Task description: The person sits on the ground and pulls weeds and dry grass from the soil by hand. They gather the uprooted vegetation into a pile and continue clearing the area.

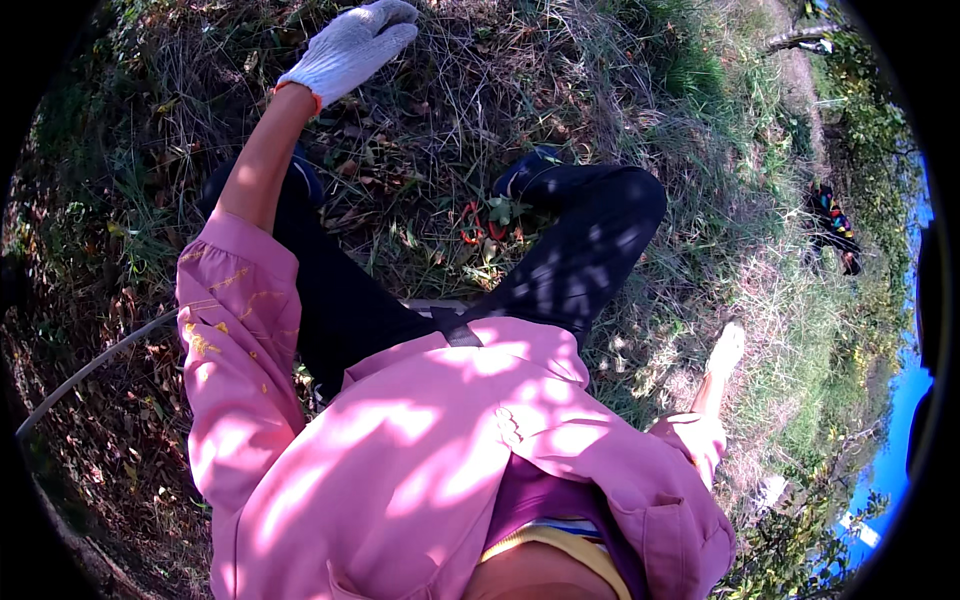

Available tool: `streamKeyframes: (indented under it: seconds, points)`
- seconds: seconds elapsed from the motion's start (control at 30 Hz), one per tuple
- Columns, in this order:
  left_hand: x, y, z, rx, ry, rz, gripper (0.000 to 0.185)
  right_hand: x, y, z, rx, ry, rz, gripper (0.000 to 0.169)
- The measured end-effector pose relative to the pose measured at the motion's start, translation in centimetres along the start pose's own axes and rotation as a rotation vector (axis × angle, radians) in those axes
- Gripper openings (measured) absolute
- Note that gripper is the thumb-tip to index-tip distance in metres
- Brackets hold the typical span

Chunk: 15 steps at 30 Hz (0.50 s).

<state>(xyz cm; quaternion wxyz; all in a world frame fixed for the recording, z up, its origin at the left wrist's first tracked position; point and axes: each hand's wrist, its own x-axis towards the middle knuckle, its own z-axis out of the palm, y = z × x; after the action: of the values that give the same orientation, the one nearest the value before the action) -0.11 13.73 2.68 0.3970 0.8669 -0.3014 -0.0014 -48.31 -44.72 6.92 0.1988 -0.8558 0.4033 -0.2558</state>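
Note:
My left hand point(352, 49), in a white knit glove with an orange cuff edge, reaches out over dry grass at the upper left. A gap shows between thumb and fingers, and nothing is seen in it. My right hand point(726, 349) is at the right, low beside sunlit grass. It looks pale and overexposed, apparently gloved, and its fingers are not clear. Between my bent legs in dark trousers point(592, 225), red-handled scissors or shears point(471, 223) lie in the grass near my shoe point(525, 171), partly covered by leaves point(506, 210).
Dry grass and fallen leaves point(390, 165) cover the ground. A thin curved grey stem or hose point(105, 356) runs at the left. Another person point(832, 217) in a multicoloured top is farther off at the right, near leafy branches point(874, 127). A black strap point(454, 326) crosses my waist.

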Motion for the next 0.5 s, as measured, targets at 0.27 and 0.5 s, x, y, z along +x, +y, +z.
streamKeyframes:
  seconds: [0.27,0.5]
  points:
    - [2.1,-2.3,1.1,-0.019,0.018,-0.087,0.041,1.9,-32.9,21.6,-0.177,-0.733,-1.224,0.022]
    - [1.8,-3.0,-0.3,0.372,0.089,-0.041,0.034,0.5,-37.9,38.2,-0.439,-0.857,-1.288,0.041]
